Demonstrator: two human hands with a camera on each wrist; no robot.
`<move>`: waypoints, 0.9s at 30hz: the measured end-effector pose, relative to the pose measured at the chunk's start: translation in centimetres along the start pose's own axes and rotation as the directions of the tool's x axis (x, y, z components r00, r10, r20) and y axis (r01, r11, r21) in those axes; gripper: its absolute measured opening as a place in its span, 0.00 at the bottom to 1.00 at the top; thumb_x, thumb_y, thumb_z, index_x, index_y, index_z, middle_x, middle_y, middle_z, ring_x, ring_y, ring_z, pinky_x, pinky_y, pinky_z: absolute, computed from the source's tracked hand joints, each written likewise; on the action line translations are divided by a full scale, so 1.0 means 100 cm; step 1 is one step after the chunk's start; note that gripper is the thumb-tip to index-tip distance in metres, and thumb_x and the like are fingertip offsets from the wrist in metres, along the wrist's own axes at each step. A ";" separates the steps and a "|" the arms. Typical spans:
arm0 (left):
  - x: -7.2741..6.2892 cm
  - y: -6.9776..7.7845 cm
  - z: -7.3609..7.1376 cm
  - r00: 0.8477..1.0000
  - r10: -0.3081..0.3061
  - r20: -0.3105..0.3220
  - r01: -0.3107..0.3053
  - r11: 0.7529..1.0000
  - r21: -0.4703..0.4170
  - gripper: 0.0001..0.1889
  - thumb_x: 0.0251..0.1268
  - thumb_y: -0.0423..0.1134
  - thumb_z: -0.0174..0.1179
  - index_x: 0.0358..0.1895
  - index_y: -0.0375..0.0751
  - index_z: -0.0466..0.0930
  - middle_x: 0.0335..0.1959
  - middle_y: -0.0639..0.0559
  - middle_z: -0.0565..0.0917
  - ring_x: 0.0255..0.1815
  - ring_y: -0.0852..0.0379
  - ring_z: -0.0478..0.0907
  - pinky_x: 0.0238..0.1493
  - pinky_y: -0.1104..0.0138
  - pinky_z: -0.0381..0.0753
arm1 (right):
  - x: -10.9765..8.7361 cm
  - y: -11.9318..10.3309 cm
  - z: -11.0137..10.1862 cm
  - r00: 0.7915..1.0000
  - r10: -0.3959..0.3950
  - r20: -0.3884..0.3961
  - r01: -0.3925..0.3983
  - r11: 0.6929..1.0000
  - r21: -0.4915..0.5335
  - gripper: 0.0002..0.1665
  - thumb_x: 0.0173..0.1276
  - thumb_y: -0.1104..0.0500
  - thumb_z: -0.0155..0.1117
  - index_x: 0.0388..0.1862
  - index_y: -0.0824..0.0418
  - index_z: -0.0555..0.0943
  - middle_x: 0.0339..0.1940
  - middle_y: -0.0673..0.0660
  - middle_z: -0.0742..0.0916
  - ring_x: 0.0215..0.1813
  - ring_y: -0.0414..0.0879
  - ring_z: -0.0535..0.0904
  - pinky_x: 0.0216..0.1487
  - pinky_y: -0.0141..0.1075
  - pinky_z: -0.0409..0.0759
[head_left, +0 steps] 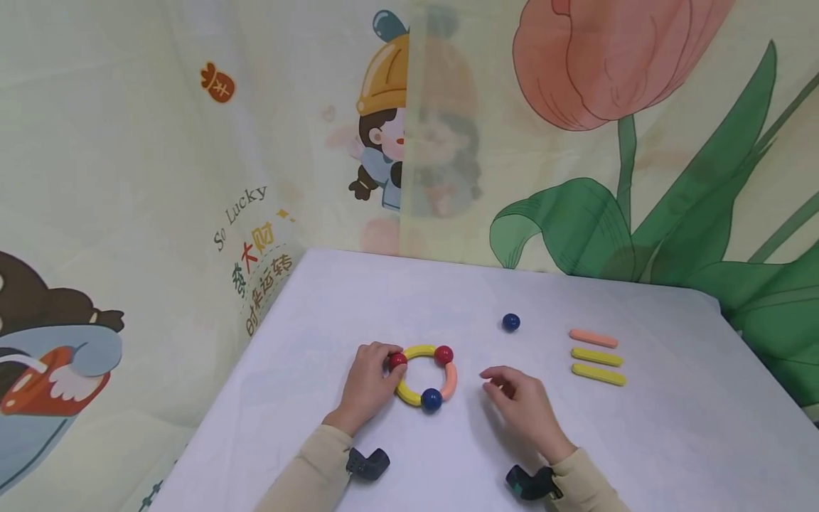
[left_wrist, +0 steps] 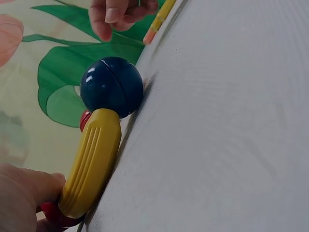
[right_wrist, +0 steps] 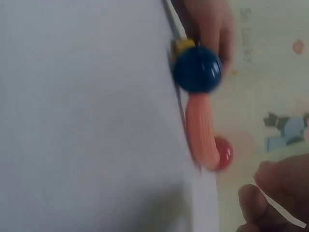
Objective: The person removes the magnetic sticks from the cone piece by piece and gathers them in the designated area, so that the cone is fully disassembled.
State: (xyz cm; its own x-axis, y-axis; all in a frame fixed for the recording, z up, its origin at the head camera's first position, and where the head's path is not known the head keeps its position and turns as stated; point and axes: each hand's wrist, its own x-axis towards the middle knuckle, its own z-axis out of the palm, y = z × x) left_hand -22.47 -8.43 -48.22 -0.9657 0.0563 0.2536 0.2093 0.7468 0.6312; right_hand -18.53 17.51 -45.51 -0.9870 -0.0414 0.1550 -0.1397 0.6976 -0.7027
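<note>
A ring of curved sticks and balls lies on the table. Two yellow curved sticks (head_left: 409, 395), one orange curved stick (head_left: 451, 381), a blue ball (head_left: 431, 400) and a red ball (head_left: 443, 355) form it, along with a second red ball (head_left: 397, 360) on the left. My left hand (head_left: 365, 384) pinches that left red ball between thumb and fingers. To the right of the ring, apart from it, my right hand (head_left: 521, 409) hovers with loosely bent fingers and nothing in them. The left wrist view has the yellow stick (left_wrist: 94, 162) joined to the blue ball (left_wrist: 112, 87).
Another blue ball (head_left: 510, 322) lies alone behind the ring. Over on the right, one orange stick (head_left: 593, 338) and two yellow sticks (head_left: 598, 375) lie in a row on the white-covered table (head_left: 473, 462). Printed curtains (head_left: 269, 128) hang behind and at the left.
</note>
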 end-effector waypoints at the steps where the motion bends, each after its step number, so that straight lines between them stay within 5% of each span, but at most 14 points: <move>1: 0.000 -0.001 0.001 1.000 0.002 -0.002 -0.002 1.000 0.002 0.17 0.60 0.41 0.69 0.52 0.45 0.81 0.46 0.51 0.81 0.48 0.54 0.71 0.49 0.63 0.80 | -0.001 -0.007 0.008 0.999 -0.024 0.028 0.024 1.000 0.004 0.11 0.63 0.65 0.68 0.44 0.55 0.85 0.29 0.47 0.83 0.28 0.41 0.72 0.28 0.30 0.73; 6: 0.000 0.000 0.002 1.000 0.004 -0.005 -0.004 1.000 0.020 0.19 0.60 0.41 0.69 0.54 0.46 0.80 0.48 0.52 0.78 0.49 0.55 0.71 0.50 0.64 0.80 | -0.009 -0.032 0.042 0.985 -0.133 0.108 0.137 0.990 -0.035 0.16 0.59 0.60 0.74 0.46 0.55 0.84 0.25 0.42 0.78 0.27 0.37 0.70 0.28 0.28 0.72; 10: -0.003 0.007 -0.001 0.997 0.081 -0.013 -0.080 0.995 0.063 0.21 0.59 0.43 0.70 0.55 0.47 0.80 0.48 0.52 0.75 0.49 0.56 0.69 0.49 0.67 0.80 | -0.011 -0.039 0.056 0.982 -0.150 0.114 0.160 0.983 -0.089 0.23 0.56 0.55 0.77 0.50 0.56 0.82 0.24 0.41 0.76 0.27 0.36 0.69 0.28 0.29 0.69; 17: -0.011 0.018 -0.011 0.943 0.316 0.104 -0.326 0.939 0.108 0.10 0.59 0.38 0.68 0.44 0.50 0.84 0.39 0.58 0.78 0.43 0.60 0.67 0.46 0.66 0.75 | -0.010 -0.033 0.061 0.981 -0.180 0.077 0.187 0.978 -0.097 0.24 0.55 0.53 0.78 0.51 0.55 0.82 0.24 0.41 0.75 0.27 0.36 0.68 0.29 0.28 0.68; 21: -0.012 0.021 -0.012 0.920 0.340 0.196 -0.368 0.921 0.129 0.08 0.58 0.38 0.65 0.42 0.50 0.85 0.43 0.59 0.81 0.48 0.58 0.66 0.52 0.61 0.70 | -0.008 -0.029 0.061 0.982 -0.187 0.033 0.190 0.976 -0.109 0.24 0.56 0.55 0.77 0.52 0.55 0.82 0.26 0.41 0.76 0.28 0.36 0.68 0.29 0.28 0.68; 27: -0.011 0.017 -0.005 0.912 0.336 0.236 -0.376 0.914 0.151 0.10 0.57 0.46 0.70 0.41 0.51 0.87 0.39 0.61 0.80 0.49 0.59 0.64 0.51 0.62 0.65 | -0.005 -0.025 0.064 0.987 -0.163 0.015 0.163 0.980 -0.111 0.26 0.57 0.55 0.76 0.55 0.55 0.81 0.28 0.42 0.77 0.29 0.37 0.69 0.29 0.28 0.70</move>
State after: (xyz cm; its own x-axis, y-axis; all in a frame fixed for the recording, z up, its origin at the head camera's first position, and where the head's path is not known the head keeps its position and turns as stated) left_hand -20.93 -7.60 -47.05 -0.8465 0.4584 0.2706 0.5311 0.7617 0.3710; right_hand -18.22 11.23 -48.27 -0.9522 -0.1648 0.2571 -0.2893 0.7567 -0.5862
